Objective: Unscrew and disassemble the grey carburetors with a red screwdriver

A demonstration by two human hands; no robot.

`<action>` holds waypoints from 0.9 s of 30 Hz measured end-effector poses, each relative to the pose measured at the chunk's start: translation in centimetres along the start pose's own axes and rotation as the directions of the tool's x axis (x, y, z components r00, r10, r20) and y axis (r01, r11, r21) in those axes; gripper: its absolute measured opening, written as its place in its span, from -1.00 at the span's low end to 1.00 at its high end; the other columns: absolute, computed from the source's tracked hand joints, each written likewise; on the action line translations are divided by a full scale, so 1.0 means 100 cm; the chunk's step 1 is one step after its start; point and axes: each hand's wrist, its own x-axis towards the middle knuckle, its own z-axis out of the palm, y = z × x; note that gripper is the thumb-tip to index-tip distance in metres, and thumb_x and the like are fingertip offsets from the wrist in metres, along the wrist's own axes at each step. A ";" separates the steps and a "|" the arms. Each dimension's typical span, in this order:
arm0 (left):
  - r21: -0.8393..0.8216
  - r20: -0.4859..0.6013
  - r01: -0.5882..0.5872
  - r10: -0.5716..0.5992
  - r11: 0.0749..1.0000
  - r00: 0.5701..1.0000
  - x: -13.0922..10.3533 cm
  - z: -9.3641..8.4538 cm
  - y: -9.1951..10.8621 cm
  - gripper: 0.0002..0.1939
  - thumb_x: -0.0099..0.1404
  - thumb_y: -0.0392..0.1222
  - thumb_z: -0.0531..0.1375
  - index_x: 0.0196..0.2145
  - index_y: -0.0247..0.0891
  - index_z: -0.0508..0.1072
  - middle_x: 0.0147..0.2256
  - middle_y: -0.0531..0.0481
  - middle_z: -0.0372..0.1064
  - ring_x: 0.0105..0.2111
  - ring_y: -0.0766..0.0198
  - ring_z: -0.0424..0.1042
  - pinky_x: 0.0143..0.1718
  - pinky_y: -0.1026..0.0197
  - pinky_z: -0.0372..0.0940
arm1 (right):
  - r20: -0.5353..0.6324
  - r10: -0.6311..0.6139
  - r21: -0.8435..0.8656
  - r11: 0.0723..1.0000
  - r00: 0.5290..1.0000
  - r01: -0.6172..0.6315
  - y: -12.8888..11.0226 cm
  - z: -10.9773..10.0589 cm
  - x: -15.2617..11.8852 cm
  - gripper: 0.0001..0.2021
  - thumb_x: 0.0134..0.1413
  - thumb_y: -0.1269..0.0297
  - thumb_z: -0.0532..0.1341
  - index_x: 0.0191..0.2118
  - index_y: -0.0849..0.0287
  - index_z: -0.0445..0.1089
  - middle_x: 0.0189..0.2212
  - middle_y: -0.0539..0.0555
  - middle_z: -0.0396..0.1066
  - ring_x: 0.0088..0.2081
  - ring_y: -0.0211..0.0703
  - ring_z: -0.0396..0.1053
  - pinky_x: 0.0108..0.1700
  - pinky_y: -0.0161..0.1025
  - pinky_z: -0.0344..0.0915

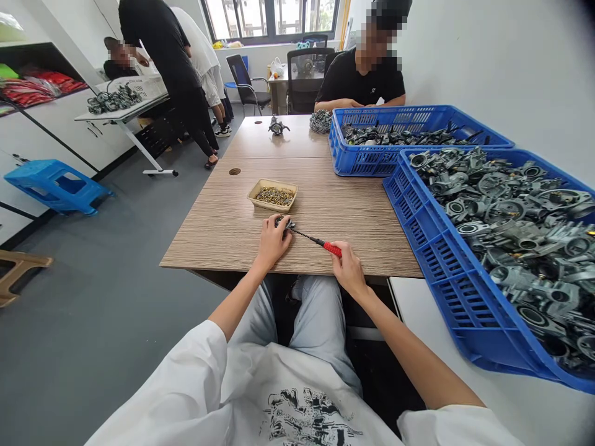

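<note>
Near the front edge of the wooden table (218, 229), my left hand (273, 240) is closed on a small metal part (286, 224), mostly covered by the fingers. My right hand (348, 267) grips the red handle of a screwdriver (333, 248). The screwdriver's dark shaft points left, and its tip meets the metal part. Just beyond my left hand sits a beige tray (272, 208) of small brass-coloured screws.
Two blue crates (432, 272) (362, 162) of metal parts line the right side. A metal part (277, 127) and a grey pile (320, 121) lie at the far end, where a person (362, 80) sits. Others are at a left-hand table (134, 110).
</note>
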 end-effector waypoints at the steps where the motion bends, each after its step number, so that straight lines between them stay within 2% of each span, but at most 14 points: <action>1: -0.002 -0.001 0.001 -0.001 1.000 1.000 0.000 0.000 0.000 -0.49 0.43 -0.26 0.14 0.30 -0.19 0.38 0.18 -0.28 0.26 0.17 -0.11 0.22 0.24 -0.12 0.27 | 0.002 0.004 0.000 1.000 1.000 -0.004 0.000 0.000 0.000 -0.76 0.42 0.33 0.10 0.13 0.05 0.30 -0.02 0.18 0.53 -0.07 0.09 0.57 -0.15 -0.06 0.50; 18: -0.009 0.015 0.013 -0.013 1.000 1.000 0.000 0.001 0.000 -0.49 0.43 -0.26 0.13 0.30 -0.16 0.38 0.20 -0.27 0.24 0.19 -0.11 0.21 0.26 -0.13 0.25 | 0.022 0.020 0.022 1.000 1.000 -0.021 -0.002 -0.001 0.000 -0.75 0.43 0.31 0.09 0.14 0.05 0.32 0.01 0.19 0.53 0.00 0.09 0.56 -0.04 -0.01 0.54; 27: 0.006 0.021 0.013 -0.013 1.000 1.000 0.000 0.001 -0.001 -0.50 0.44 -0.24 0.13 0.31 -0.18 0.39 0.21 -0.28 0.23 0.19 -0.12 0.21 0.28 -0.16 0.23 | 0.011 0.022 0.036 0.999 1.000 -0.023 0.001 0.001 0.000 -0.77 0.44 0.27 0.12 0.13 0.06 0.35 0.01 0.20 0.55 -0.03 0.08 0.58 -0.09 -0.03 0.54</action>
